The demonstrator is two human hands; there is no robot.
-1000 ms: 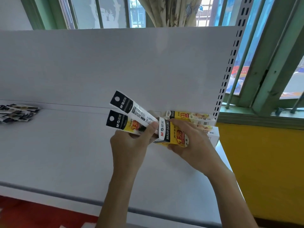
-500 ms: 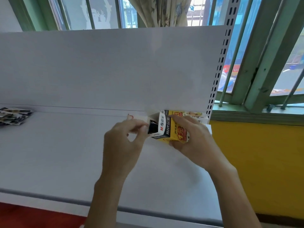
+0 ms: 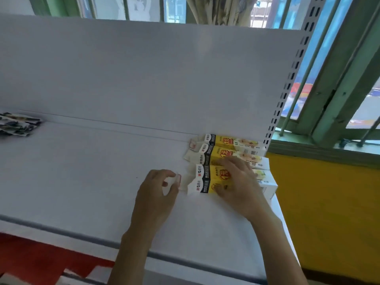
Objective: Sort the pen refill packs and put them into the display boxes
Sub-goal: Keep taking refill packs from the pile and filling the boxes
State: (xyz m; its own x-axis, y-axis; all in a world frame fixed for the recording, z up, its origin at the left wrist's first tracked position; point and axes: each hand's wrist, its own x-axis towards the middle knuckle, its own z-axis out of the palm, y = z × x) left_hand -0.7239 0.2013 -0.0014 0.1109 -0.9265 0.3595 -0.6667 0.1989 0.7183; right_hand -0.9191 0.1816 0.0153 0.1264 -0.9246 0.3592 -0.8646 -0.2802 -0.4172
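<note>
Three yellow-and-white display boxes lie side by side at the right end of the white shelf [image 3: 82, 171]. My right hand [image 3: 238, 182] lies over the nearest display box [image 3: 205, 179], with fingers on top and the thumb against its near side, gripping it. At that box's open left end, my left hand [image 3: 158, 188] pinches the white end flap [image 3: 181, 181]. The middle box [image 3: 207, 156] and the far box [image 3: 224, 139] sit behind it, touching. A pile of loose black-and-white pen refill packs [image 3: 18, 124] lies at the far left of the shelf.
A white back panel [image 3: 144, 79] rises behind the shelf, ending in a perforated upright [image 3: 287, 99] at the right. The shelf's right edge is just past the boxes, with a yellow wall [image 3: 329, 202] and a barred window beyond. The front lip [image 3: 61, 233] runs below my arms.
The two refill packs my left hand held have gone into the box. The box moved from mid-air down onto the shelf, beside the other two boxes.
</note>
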